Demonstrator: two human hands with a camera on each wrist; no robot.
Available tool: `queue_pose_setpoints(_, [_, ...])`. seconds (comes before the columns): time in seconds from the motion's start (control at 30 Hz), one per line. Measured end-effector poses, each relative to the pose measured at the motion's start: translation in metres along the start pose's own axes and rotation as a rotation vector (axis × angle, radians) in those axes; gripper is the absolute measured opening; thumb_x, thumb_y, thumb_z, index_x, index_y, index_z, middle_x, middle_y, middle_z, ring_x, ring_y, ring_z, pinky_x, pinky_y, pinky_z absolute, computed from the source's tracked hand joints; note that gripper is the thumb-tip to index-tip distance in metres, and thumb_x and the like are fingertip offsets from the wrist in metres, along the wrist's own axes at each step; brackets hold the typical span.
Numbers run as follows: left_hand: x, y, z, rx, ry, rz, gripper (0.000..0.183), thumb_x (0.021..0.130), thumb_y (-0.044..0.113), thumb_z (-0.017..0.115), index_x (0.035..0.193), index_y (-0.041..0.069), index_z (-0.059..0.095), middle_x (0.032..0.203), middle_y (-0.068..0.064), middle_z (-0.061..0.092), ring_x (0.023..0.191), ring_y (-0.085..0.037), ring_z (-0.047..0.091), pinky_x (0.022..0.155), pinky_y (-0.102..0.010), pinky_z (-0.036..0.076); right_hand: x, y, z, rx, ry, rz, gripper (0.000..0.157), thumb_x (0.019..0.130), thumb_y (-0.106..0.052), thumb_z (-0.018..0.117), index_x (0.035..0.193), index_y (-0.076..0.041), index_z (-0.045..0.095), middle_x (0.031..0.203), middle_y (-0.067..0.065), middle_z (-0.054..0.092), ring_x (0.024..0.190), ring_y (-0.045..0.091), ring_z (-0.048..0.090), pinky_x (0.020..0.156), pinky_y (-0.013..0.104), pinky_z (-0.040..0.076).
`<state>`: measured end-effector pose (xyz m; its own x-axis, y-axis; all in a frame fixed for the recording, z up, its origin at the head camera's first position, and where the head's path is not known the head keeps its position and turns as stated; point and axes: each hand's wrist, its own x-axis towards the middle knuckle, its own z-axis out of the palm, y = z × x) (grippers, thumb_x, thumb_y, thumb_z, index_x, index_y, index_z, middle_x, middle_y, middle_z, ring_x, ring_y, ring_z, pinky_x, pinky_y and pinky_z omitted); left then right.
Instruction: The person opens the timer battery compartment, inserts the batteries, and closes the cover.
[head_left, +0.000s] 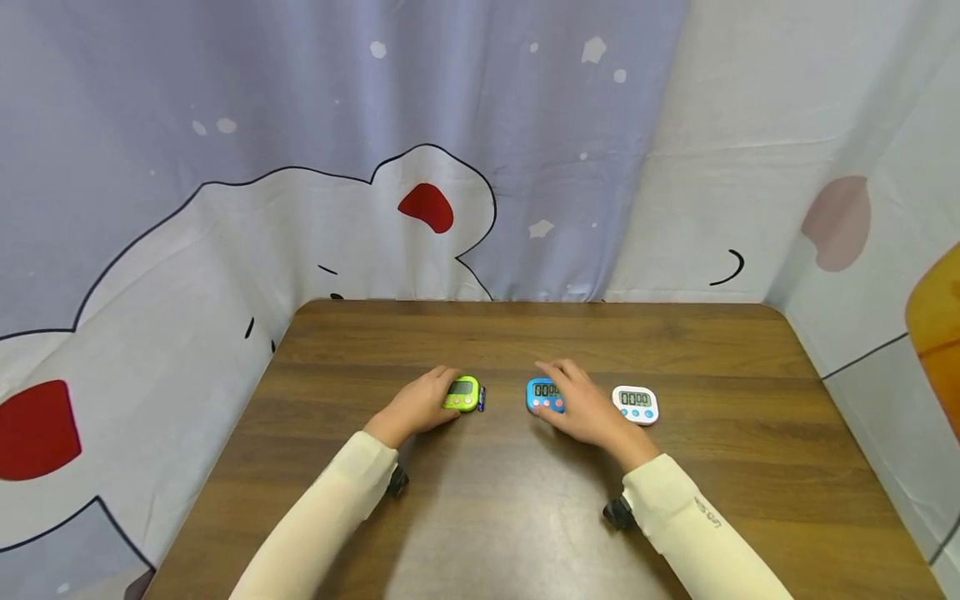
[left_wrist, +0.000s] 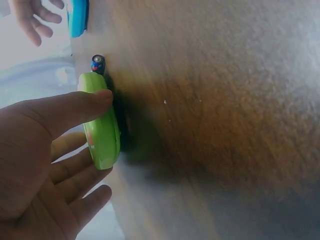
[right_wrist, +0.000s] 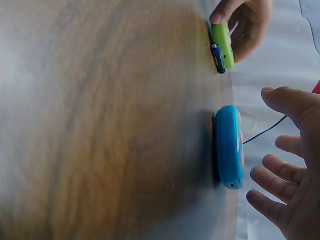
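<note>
On the table, my left hand (head_left: 418,406) grips a green digital timer (head_left: 467,397) by its edges, thumb on the near side and fingers round the far side. A small dark blue battery (head_left: 482,399) lies beside the timer's right end. My right hand (head_left: 588,410) hovers over a blue digital timer (head_left: 536,392) with its fingers spread. In the right wrist view, a gap shows between that hand and the blue timer (right_wrist: 229,147). The blue timer's display reads zeros; the green one's looks blank.
A white digital timer (head_left: 636,404) with blue buttons lies just right of my right hand, its display at zeros. The brown wooden table (head_left: 480,517) meets a printed curtain (head_left: 555,167) along its back edge.
</note>
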<state>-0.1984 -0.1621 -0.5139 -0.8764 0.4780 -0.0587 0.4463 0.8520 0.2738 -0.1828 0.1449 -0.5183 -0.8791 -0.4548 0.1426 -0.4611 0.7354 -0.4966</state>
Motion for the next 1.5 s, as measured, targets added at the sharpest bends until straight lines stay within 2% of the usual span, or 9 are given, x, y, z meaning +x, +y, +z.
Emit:
queue_pose_setpoints(0.13, [-0.001,-0.004,0.002,-0.036,0.037,-0.032,0.068,0.084,0.028,0.078,0.14,0.006,0.046,0.129,-0.012,0.054,0.112,-0.025,0.058,0.091,-0.041,0.05,0.0,0.001,0.005,0.034,0.017,0.006,0.071,0.089,-0.04,0.071,0.15,-0.023,0.038,0.138,0.007,0.044,0.127,0.029,0.044,0.095,0.056,0.045])
queue_pose_setpoints(0.37, [-0.003,-0.005,0.005,-0.16,0.134,-0.144,0.066,0.084,0.035,0.073,0.139,0.01,0.045,0.129,-0.009,0.053,0.105,-0.022,0.057,0.087,-0.041,0.05,-0.001,-0.003,0.012,0.096,0.107,-0.014,0.066,0.089,-0.036,0.071,0.146,-0.019,0.043,0.134,0.006,0.047,0.125,0.028,0.046,0.099,0.052,0.043])
queue_pose_setpoints(0.53, [-0.003,0.004,0.006,-0.29,0.218,-0.167,0.072,0.083,0.033,0.071,0.142,0.008,0.039,0.128,-0.012,0.051,0.108,-0.023,0.054,0.09,-0.042,0.048,-0.002,-0.012,0.019,0.151,0.154,-0.024,0.062,0.091,-0.037,0.068,0.145,-0.017,0.045,0.136,0.006,0.047,0.127,0.027,0.045,0.103,0.049,0.04])
queue_pose_setpoints(0.67, [0.0,0.018,0.006,-0.374,0.319,-0.163,0.077,0.081,0.031,0.073,0.144,0.007,0.035,0.129,-0.013,0.049,0.113,-0.024,0.052,0.095,-0.042,0.047,-0.004,-0.019,0.021,0.217,0.203,-0.001,0.056,0.093,-0.039,0.065,0.142,-0.018,0.048,0.136,0.003,0.047,0.127,0.024,0.045,0.104,0.048,0.039])
queue_pose_setpoints(0.87, [0.003,0.045,0.004,-0.526,0.453,-0.101,0.08,0.08,0.023,0.076,0.144,0.009,0.03,0.13,-0.015,0.044,0.11,-0.025,0.052,0.095,-0.04,0.047,-0.005,-0.029,0.017,0.403,0.323,0.007,0.038,0.094,-0.031,0.066,0.128,-0.015,0.058,0.125,-0.001,0.054,0.114,0.021,0.055,0.097,0.044,0.045])
queue_pose_setpoints(1.03, [0.011,0.068,-0.004,-0.565,0.494,-0.026,0.08,0.08,0.02,0.075,0.145,0.012,0.029,0.127,-0.014,0.043,0.108,-0.027,0.055,0.096,-0.037,0.048,-0.005,-0.039,0.008,0.586,0.355,0.003,0.029,0.096,-0.02,0.064,0.122,-0.01,0.059,0.119,0.008,0.057,0.108,0.026,0.061,0.093,0.043,0.05])
queue_pose_setpoints(1.27, [0.018,0.095,-0.018,-0.617,0.505,0.094,0.074,0.084,0.022,0.071,0.145,0.012,0.03,0.127,-0.012,0.04,0.119,-0.024,0.054,0.101,-0.035,0.045,-0.011,-0.073,-0.022,0.748,0.316,0.033,0.024,0.098,-0.006,0.057,0.118,0.007,0.055,0.12,0.021,0.057,0.112,0.033,0.057,0.094,0.049,0.049])
queue_pose_setpoints(1.4, [0.019,0.102,-0.024,-0.609,0.553,0.158,0.072,0.086,0.026,0.071,0.144,0.011,0.031,0.128,-0.008,0.041,0.122,-0.019,0.049,0.104,-0.035,0.042,-0.013,-0.083,-0.036,0.767,0.275,0.057,0.02,0.1,-0.006,0.054,0.115,0.006,0.055,0.108,0.017,0.062,0.1,0.032,0.062,0.083,0.038,0.054])
queue_pose_setpoints(1.5, [0.02,0.105,-0.028,-0.603,0.605,0.203,0.073,0.086,0.027,0.072,0.144,0.011,0.031,0.13,-0.007,0.042,0.125,-0.019,0.046,0.106,-0.036,0.041,-0.011,-0.076,-0.034,0.771,0.244,0.053,0.015,0.102,-0.007,0.048,0.108,0.002,0.059,0.095,0.015,0.065,0.085,0.034,0.064,0.071,0.034,0.055])
